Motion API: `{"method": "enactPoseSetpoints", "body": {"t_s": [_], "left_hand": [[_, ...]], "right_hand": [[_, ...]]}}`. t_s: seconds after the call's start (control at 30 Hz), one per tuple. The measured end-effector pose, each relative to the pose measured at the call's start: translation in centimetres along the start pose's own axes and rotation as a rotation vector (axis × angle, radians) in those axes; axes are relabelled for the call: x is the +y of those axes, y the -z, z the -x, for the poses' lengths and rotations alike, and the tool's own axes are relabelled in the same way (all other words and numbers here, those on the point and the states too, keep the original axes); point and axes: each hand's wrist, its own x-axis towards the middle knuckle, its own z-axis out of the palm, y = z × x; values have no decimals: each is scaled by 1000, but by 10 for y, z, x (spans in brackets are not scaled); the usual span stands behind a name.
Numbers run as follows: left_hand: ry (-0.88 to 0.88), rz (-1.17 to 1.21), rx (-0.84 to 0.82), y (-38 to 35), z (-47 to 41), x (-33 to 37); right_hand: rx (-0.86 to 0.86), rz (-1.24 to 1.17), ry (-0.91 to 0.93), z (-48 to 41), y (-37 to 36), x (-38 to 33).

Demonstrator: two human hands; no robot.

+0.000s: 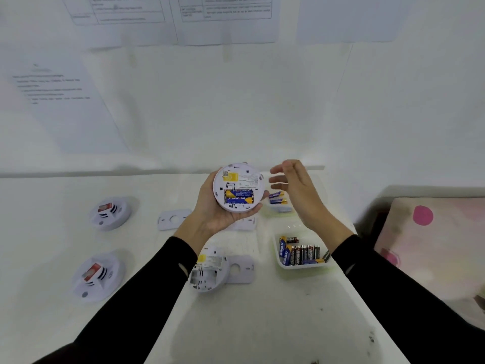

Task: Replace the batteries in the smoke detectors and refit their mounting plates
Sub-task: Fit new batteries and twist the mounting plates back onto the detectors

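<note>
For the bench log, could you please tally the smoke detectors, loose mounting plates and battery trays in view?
Smoke detectors: 4, one in the left hand
Loose mounting plates: 3, one partly behind that hand
Battery trays: 2
Total: 9

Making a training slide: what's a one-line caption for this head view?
The left hand holds a smoke detector with two batteries fitted; the open right hand hovers beside it.

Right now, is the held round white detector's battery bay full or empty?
Full: two blue-and-yellow batteries sit inside the round white detector.
</note>
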Motion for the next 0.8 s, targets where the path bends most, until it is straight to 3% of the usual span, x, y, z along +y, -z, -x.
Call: {"method": "enactPoseSetpoints", "body": {"t_s": [0.1, 0.23, 0.33, 0.57, 0.8], "left_hand": [[-28, 32, -18, 18, 13, 1], [-42, 23, -14, 34, 31, 0], [-52, -4, 10, 41, 44, -1], [-114, 53, 75, 68, 74, 8], [-223, 154, 153, 103, 117, 44]], "right_hand": [[24, 178, -48, 22, 3, 30], [-315, 500, 104, 53, -5, 61], [-429, 627, 216, 67, -15, 73], [-462, 642, 274, 57, -49, 67], [-505, 692, 276, 18, -133, 61]]}}
